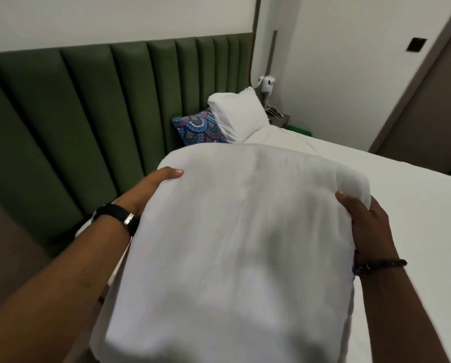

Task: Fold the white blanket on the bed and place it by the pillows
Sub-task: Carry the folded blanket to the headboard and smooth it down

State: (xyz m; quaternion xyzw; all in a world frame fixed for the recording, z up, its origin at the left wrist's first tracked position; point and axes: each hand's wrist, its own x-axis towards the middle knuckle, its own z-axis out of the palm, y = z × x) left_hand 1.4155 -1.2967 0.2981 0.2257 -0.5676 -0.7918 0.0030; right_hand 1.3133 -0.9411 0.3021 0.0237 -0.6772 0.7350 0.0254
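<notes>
The white blanket is a thick folded bundle filling the middle of the view, held up in front of me over the bed. My left hand grips its left edge, thumb on top, with a black watch on the wrist. My right hand grips its right edge, a dark bead bracelet on that wrist. Beyond the bundle, a white pillow leans at the head of the bed, and a blue patterned cushion rests beside it against the headboard.
A green padded headboard runs along the left. A small bedside table with a white wall-mounted device above it stands past the pillow. A brown door is at the right.
</notes>
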